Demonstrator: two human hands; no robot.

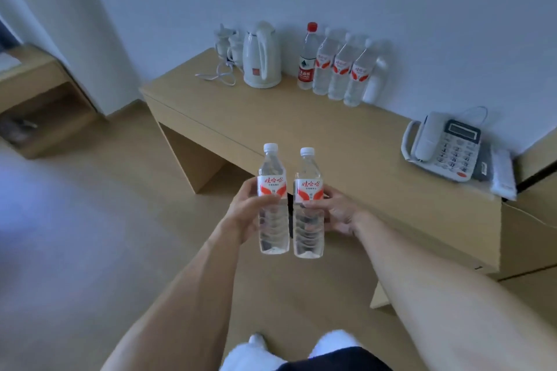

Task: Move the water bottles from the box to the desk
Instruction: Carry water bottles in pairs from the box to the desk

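Holding one water bottle in each hand, the person stands short of the tabletop point(301, 129), seen from the head camera. The left hand point(247, 208) has its grip wrapped round the left bottle point(272, 199) at the label, and the right hand point(337, 208) grips the right bottle point(308, 205) the same way. Both bottles are upright, capped, side by side and nearly touching, in the air in front of the tabletop's near edge. The box is not in view.

Against the wall, right of the kettle point(261, 54), stands a tight row of bottles point(337, 69): one red-capped and three with the same red-and-white label. A telephone point(446, 147) sits further right of the kettle, nearer the front edge.

The likely trouble lies in setting down. Placing the new pair too close to that row could knock a standing bottle over, since they are tall and narrow. The smooth wet-looking plastic could also slip if either grip loosens before the base is flat.

Both forearms reach forward, wrists level, thumbs facing the camera and fingers behind the bottles.
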